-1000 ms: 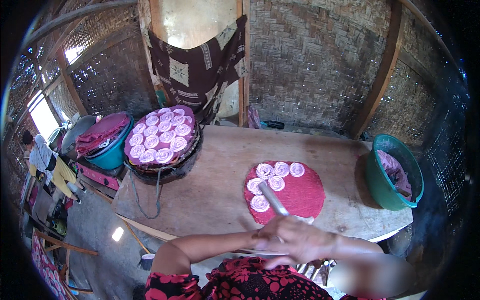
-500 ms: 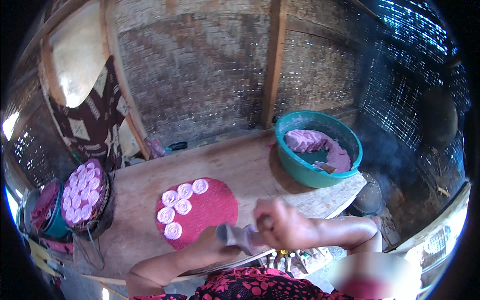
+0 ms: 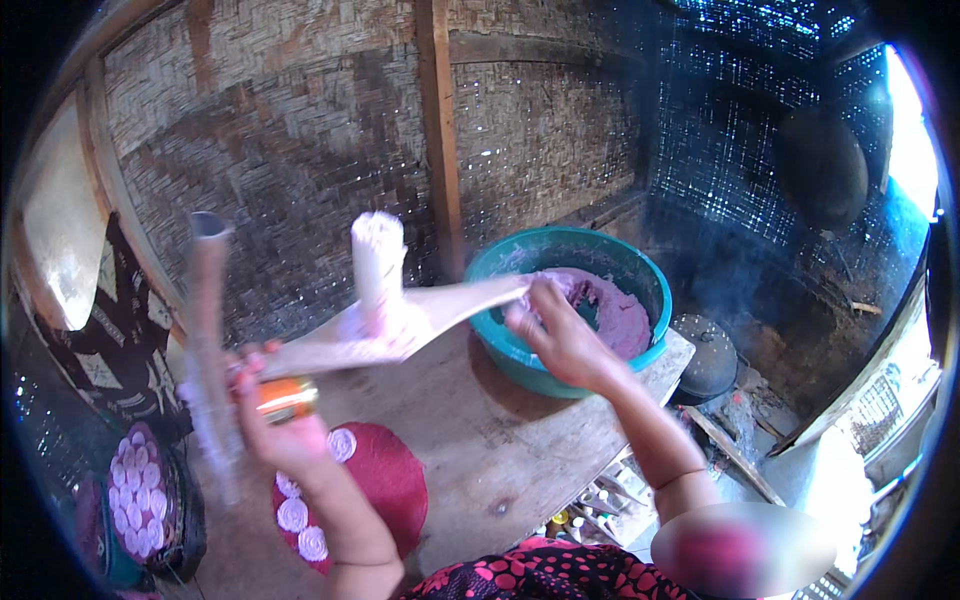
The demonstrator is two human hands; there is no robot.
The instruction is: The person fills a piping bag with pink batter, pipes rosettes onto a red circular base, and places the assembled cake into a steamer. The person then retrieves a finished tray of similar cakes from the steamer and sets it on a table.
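The worktop point(image 3: 490, 480) is matt, worn wood; near its right end, the teal basin point(image 3: 535, 380) is smooth, faintly glossy plastic. The blurred tube point(image 3: 208, 290) looks metallic, the round red mat point(image 3: 390, 480) matt and grainy, the wall point(image 3: 290, 170) rough woven strips.

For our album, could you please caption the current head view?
Left hand holding a tube and right hand gripping a dough-smeared plunger near a teal basin of pink dough.

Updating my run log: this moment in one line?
left hand: holding tube; right hand: at end of wooden plunger; green bowl: pink dough; red disc: pink swirls
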